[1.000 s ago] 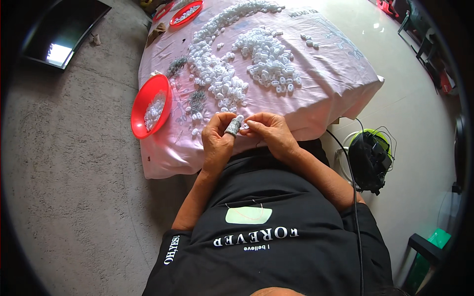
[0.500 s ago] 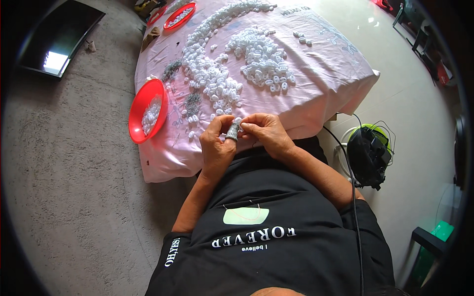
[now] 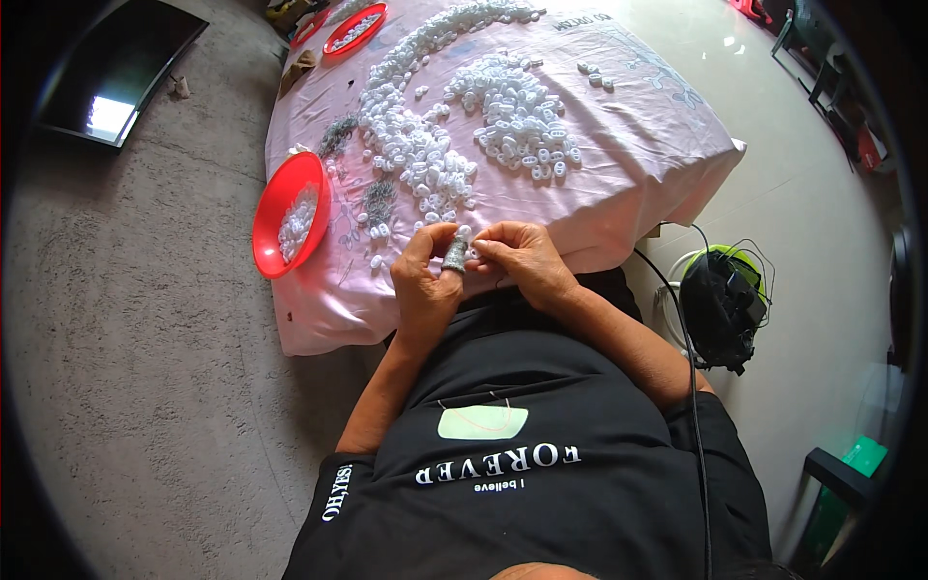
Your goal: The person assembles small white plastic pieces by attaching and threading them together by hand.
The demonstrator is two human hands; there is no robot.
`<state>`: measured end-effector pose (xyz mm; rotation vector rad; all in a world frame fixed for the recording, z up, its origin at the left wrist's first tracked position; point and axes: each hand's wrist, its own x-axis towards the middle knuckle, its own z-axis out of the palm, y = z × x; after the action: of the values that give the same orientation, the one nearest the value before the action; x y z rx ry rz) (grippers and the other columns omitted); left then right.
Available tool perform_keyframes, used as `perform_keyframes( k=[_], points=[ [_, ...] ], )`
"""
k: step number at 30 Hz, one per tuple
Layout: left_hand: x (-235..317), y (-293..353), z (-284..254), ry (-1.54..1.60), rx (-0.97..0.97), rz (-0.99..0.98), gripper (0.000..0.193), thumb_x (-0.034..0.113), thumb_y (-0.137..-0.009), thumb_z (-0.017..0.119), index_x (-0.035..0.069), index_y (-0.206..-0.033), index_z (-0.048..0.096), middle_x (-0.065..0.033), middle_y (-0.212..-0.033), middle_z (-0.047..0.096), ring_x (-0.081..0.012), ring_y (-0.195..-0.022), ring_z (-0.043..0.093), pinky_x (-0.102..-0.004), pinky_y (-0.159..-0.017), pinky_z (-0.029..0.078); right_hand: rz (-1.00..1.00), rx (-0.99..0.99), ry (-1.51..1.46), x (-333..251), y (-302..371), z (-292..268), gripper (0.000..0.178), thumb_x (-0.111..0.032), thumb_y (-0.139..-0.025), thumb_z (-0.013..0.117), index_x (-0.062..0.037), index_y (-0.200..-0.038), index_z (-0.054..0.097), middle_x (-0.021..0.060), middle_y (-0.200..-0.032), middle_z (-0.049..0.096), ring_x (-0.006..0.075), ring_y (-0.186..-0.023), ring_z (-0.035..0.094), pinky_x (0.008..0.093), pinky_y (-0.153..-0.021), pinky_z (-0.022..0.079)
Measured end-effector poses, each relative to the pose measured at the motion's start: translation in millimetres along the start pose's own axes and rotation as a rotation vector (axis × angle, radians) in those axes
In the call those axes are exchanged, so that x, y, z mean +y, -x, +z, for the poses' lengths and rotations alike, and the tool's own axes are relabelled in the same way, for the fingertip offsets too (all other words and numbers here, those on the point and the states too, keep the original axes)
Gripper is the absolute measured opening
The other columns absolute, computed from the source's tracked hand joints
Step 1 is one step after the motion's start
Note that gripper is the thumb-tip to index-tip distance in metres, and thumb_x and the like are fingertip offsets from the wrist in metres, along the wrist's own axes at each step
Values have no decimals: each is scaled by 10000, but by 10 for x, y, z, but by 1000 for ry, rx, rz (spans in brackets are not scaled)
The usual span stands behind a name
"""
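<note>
Close together at the near edge of the pink-covered table, my two hands work on small white plastic pieces. My left hand (image 3: 425, 280) is closed, with a grey wrap (image 3: 454, 255) round one digit, and pinches a white oval piece (image 3: 464, 233) at the top. My right hand (image 3: 530, 261), thumb and forefinger pressed together, holds another small white piece (image 3: 473, 253) right beside it. Fingers partly cover both pieces. Just beyond lies a long heap of white oval pieces (image 3: 435, 169), with a second heap (image 3: 527, 121) to its right.
A red bowl (image 3: 267, 208) of white pieces tilts at the table's left edge, near two small piles of thin grey bits (image 3: 378, 201). Another red bowl (image 3: 373, 35) stands farther back. Several joined pieces (image 3: 595, 75) lie far right. A black cable (image 3: 680, 324) hangs beside my right arm.
Both hands stay in nearly the same place, holding the same pieces. The right fingertips have shifted very slightly; the view has moved a little.
</note>
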<state>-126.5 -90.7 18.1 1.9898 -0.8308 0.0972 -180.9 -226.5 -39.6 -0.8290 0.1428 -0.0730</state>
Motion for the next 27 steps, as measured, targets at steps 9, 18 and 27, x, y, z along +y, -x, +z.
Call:
perform_keyframes(
  k=[9,18,27],
  points=[
    [-41,-19,-47,90,-24,-118,254,-130,-798,541,-24,-1018,611,-68,-927,657,-122,-878,627,-241,-814,486,7,-16,-9,-18,15,32,210,-73,-903,592,34,-1082,615,78,-889,659,112,-747,646,206,-667,538],
    [-73,-43,-45,214,-136,-178,294,-150,-777,478,-38,-1018,604,-86,-936,644,-127,-903,622,-233,-827,478,-76,-29,149,-52,-55,-21,200,-90,-910,589,26,-1071,617,72,-862,659,98,-735,642,207,-652,531],
    [-77,-55,-56,170,-139,-185,242,-117,-811,507,-33,-1015,606,-69,-895,646,-116,-868,620,-231,-795,479,5,-70,301,-128,-69,-48,150,-92,-883,620,29,-968,643,29,-735,624,67,-610,586,205,-561,500]
  ],
)
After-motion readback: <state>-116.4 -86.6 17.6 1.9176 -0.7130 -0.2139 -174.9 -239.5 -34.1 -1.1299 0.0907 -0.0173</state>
